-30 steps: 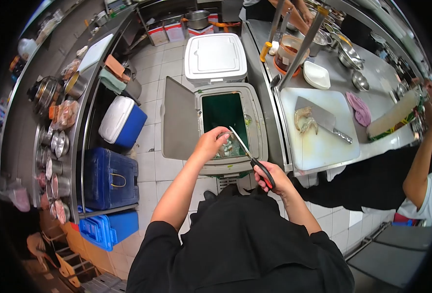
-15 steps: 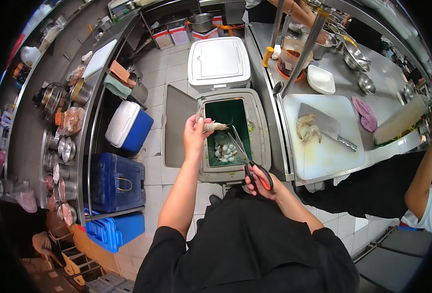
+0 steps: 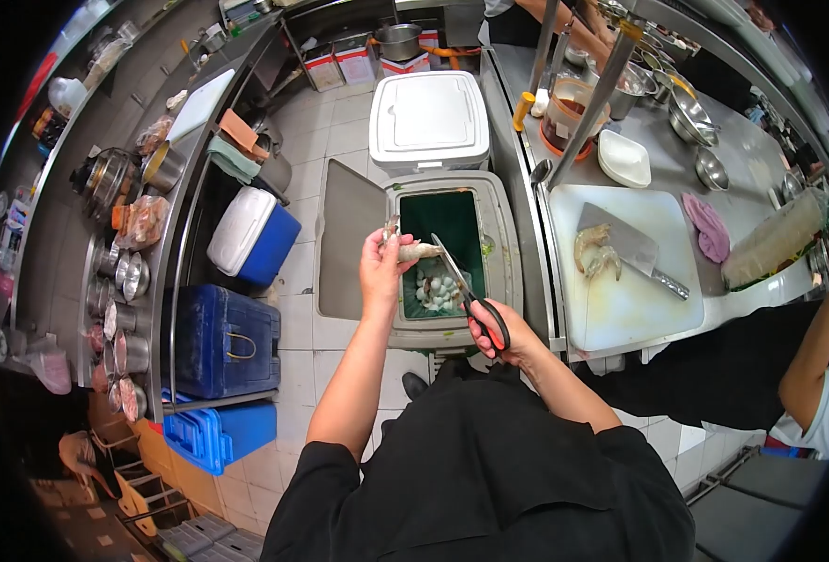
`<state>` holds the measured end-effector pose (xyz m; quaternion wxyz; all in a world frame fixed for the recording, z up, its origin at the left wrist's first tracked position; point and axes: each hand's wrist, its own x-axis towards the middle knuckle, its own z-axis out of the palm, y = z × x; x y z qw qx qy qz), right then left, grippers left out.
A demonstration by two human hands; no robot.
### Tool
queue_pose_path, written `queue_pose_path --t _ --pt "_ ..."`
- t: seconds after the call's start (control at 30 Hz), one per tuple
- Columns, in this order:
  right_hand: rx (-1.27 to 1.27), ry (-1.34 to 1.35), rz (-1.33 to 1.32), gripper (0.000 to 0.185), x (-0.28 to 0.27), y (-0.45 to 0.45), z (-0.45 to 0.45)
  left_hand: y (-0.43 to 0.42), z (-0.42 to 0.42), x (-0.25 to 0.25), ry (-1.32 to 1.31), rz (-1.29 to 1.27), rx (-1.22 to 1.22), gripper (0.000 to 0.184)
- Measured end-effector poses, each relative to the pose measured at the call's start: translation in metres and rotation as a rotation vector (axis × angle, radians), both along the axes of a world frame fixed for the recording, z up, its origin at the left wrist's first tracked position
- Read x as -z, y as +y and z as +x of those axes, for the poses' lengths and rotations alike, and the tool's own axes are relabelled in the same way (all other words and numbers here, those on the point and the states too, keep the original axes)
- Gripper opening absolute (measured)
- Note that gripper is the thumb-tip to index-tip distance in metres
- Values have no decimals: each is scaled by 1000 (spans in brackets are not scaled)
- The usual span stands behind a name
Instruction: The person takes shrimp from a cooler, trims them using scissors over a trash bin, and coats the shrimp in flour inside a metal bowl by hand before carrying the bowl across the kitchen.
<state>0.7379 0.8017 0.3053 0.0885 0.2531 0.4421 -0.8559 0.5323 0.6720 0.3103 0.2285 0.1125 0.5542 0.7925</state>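
Over the open bin [image 3: 503,272], my left hand [image 3: 381,267] grips a shrimp [image 3: 419,252] that points to the right. My right hand [image 3: 506,334] is wrapped round the black and red handles of the scissors [image 3: 461,284]. The scissor tips touch or nearly touch the shrimp's right end. Pale scraps [image 3: 440,288] lie inside the bin's green interior. To the right, other shrimps [image 3: 594,251] rest on a white cutting board [image 3: 617,304], beside a cleaver [image 3: 634,245].
A white lidded container [image 3: 428,117] stands behind the bin. Blue coolers [image 3: 222,342] are at the left. On the right counter lie a pink cloth [image 3: 707,228] and a white dish [image 3: 624,159]. One person's arm [image 3: 812,361] shows at the right, another's hands [image 3: 583,33] at the top.
The scissor blades have come up to the right end of the shrimp and look more closed. A second ago the left hand was lower, near the blades. The view has shifted slightly.
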Motion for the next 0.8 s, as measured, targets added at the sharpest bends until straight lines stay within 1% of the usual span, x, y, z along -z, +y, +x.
queue_pose_path --t 0.03,0.1,0.13,0.2,0.23,0.33,0.4,0.47,0.53,0.57,0.6,0.67,0.7,0.73,0.77,0.8 --pt "5 -4 -2 35 -1 -1 2 0 0 2 -4 -2 5 31" --pt "30 -44 110 36 -5 -4 6 0 -1 0 -36 -1 8 28" --pt "41 -46 110 36 -5 -3 9 2 -2 -2 -38 0 19 28" --pt "149 -44 -3 38 -3 0 19 6 -2 -3 -143 18 11 22" --pt "175 -51 -16 41 -1 3 25 9 -1 -3 -171 35 18 21" --pt "212 -45 31 43 -2 9 48 17 -2 6 -229 77 120 23" --pt "292 -34 70 46 -5 10 67 35 3 3 -212 3 156 21" --pt "392 -14 82 46 -15 14 87 58 12 -6 -153 -96 276 17" --pt "490 -7 138 36 -24 20 109 90 26 -10 -90 -209 441 15" --pt "564 15 123 37 -18 24 122 108 37 -11 24 -315 493 15" --pt "606 59 139 39 -23 28 135 127 50 -16 134 -371 549 17" --pt "729 11 152 38 -27 34 157 168 78 -25 357 -520 593 20" --pt "772 30 161 37 -24 39 169 191 88 -21 600 -611 571 25" --pt "785 39 176 43 -22 43 180 211 96 -20 744 -635 569 31" --pt "819 38 172 42 -22 45 189 232 103 -12 803 -619 546 34" --pt "853 38 167 40 -21 47 197 250 110 -11 882 -665 529 36"
